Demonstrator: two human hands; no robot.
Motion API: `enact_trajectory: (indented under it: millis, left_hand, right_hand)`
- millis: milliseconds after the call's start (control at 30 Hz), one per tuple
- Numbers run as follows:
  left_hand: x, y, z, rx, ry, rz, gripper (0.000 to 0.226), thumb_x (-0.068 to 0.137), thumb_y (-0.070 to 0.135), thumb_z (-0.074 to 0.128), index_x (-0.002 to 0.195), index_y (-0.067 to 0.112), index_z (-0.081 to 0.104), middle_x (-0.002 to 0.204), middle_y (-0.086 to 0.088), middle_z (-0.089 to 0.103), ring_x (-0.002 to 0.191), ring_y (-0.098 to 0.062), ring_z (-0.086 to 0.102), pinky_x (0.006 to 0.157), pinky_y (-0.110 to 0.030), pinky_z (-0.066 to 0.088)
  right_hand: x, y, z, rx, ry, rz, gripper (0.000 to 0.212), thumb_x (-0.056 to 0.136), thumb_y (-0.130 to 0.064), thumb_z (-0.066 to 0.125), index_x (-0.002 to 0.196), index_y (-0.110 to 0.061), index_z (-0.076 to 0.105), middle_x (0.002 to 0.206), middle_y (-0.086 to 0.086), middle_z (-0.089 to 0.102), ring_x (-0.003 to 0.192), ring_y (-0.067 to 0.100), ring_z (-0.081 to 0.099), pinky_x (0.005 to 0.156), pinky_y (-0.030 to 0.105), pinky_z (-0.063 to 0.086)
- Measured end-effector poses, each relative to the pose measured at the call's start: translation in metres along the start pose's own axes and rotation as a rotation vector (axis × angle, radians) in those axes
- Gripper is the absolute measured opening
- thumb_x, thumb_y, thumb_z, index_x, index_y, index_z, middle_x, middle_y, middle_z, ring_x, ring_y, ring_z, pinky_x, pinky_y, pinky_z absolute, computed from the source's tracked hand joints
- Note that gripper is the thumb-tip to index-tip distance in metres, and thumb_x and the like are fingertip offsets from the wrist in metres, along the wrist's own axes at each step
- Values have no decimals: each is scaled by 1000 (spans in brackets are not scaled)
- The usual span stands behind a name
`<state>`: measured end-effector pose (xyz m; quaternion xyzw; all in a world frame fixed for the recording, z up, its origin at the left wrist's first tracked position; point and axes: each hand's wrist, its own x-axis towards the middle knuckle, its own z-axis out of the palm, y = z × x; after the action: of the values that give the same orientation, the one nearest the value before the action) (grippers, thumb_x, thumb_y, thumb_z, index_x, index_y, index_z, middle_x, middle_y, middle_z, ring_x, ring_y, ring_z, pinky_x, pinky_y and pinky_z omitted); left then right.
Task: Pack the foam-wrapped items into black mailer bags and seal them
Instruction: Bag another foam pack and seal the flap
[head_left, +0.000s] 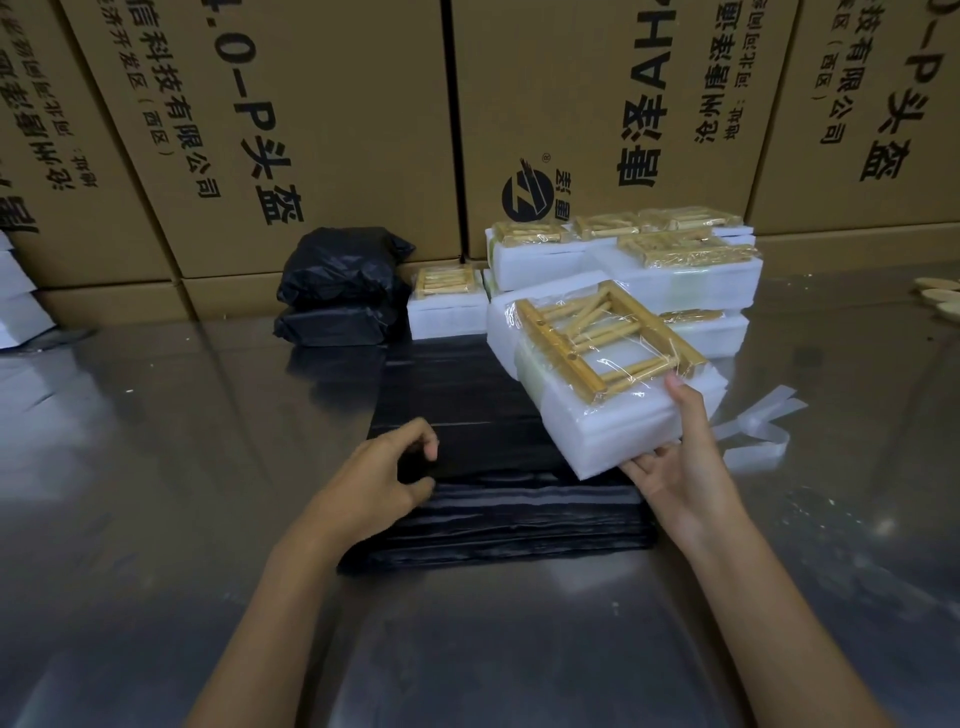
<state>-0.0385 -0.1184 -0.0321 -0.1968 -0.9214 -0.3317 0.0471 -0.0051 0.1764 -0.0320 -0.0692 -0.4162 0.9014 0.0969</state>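
Observation:
My right hand (685, 457) holds a foam-wrapped item (613, 384), a white foam block with wooden pieces under clear film on top, tilted above the right side of a stack of flat black mailer bags (493, 509). The thumb lies on its top edge and the fingers are under it. My left hand (384, 478) pinches the top bag at the stack's left edge. More foam-wrapped items (649, 265) are piled behind. Two filled black bags (343, 291) lie stacked at the back.
The shiny metal table (156, 467) is backed by a wall of large cardboard boxes (311, 130). Clear peeled strips (758, 421) lie right of my hand. White foam (15, 296) sits at the far left, pale round pieces (940, 299) at the far right.

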Motion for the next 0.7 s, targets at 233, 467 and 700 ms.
enact_trajectory:
  millis: [233, 467, 700]
  left_hand:
    - [-4, -3, -3, -4, 141, -4, 46, 81, -19, 45, 58, 19, 59, 104, 13, 68, 105, -2, 61, 85, -9, 42]
    - [-3, -4, -2, 56, 197, -47, 36, 89, -9, 56, 102, 17, 77, 116, 10, 64, 105, -3, 55, 79, 9, 31]
    - [-2, 5, 9, 87, 148, 21, 76, 82, 3, 68, 147, 32, 42, 139, 25, 31, 135, -1, 25, 106, -20, 13]
  right_hand:
    - [2, 2, -3, -13, 18, 11, 60, 84, -50, 71, 137, -27, 53, 118, 0, 74, 106, 18, 72, 73, 30, 62]
    - [0, 1, -3, -25, 21, 10, 58, 84, -51, 70, 134, -28, 54, 117, -2, 74, 106, 17, 72, 78, 32, 61]
    - [-5, -10, 5, -79, 22, -41, 68, 73, -56, 73, 132, -26, 58, 118, -1, 74, 107, 18, 71, 85, 35, 55]
